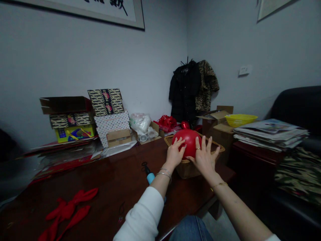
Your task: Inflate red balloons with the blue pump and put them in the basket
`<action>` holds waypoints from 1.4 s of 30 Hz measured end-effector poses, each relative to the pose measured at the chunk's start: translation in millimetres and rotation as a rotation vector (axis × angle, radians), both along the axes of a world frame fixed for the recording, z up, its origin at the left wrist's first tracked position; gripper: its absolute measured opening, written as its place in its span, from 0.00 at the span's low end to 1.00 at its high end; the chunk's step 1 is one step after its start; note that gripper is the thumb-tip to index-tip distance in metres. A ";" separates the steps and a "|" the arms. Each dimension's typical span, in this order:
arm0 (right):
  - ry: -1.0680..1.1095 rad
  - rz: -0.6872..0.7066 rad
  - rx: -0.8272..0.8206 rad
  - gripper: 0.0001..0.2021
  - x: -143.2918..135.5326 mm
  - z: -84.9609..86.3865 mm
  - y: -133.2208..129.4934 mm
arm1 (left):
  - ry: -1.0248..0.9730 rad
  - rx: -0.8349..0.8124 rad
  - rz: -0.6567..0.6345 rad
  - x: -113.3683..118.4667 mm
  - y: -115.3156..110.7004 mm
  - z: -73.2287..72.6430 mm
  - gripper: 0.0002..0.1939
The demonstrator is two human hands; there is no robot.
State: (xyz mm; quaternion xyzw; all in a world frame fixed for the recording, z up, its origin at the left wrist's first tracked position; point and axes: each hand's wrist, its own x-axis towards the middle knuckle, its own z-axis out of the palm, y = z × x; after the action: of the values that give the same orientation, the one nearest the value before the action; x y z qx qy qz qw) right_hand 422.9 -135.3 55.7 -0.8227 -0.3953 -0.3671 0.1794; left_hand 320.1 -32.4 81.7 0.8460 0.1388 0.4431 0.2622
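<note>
A shiny red balloon (187,142) rests in or just over a wicker basket (188,171) at the table's right edge. My left hand (175,154) presses its fingers against the balloon's near left side. On the near right side, the fingers of my right hand (205,157) are spread, with thumb and fingertips touching it. Both hands hold the balloon between them. Partly under my left forearm lies a light-blue hand pump (150,177) with a black tip. A piece of red cloth or ribbon (67,209) lies knotted at the front left.
Patterned boxes (111,117) are stacked at the back left, beside a clear plastic bag (140,124) and red crumpled material (167,123). To the right, cardboard boxes (217,122), a yellow basket (240,119) and piled papers (271,134) stand. Below lies the dark wooden tabletop (112,180).
</note>
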 end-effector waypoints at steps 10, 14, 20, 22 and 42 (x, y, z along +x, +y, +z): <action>0.016 0.039 0.009 0.49 -5.9 -0.5 -2.1 | 0.158 0.031 0.148 -19.7 -4.9 5.7 0.26; 0.016 0.070 0.012 0.50 -12.8 -0.7 1.4 | 0.193 0.059 0.220 -32.3 -3.4 4.6 0.27; -0.002 0.114 0.019 0.48 -34.7 1.0 10.2 | 0.168 0.088 0.290 -59.3 4.1 -2.0 0.27; -0.004 0.142 0.028 0.48 -43.1 1.6 13.9 | 0.167 0.087 0.315 -69.9 7.2 -4.6 0.27; -0.019 0.410 -0.039 0.40 -168.9 -29.2 61.7 | 0.320 0.046 0.627 -214.6 42.1 -61.5 0.33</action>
State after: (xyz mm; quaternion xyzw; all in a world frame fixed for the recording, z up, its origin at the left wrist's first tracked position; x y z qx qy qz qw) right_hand 254.1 -73.5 26.5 -0.7249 -0.5632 -0.3229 0.2304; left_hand 105.5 9.7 20.2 0.8265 0.4213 0.3669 0.0691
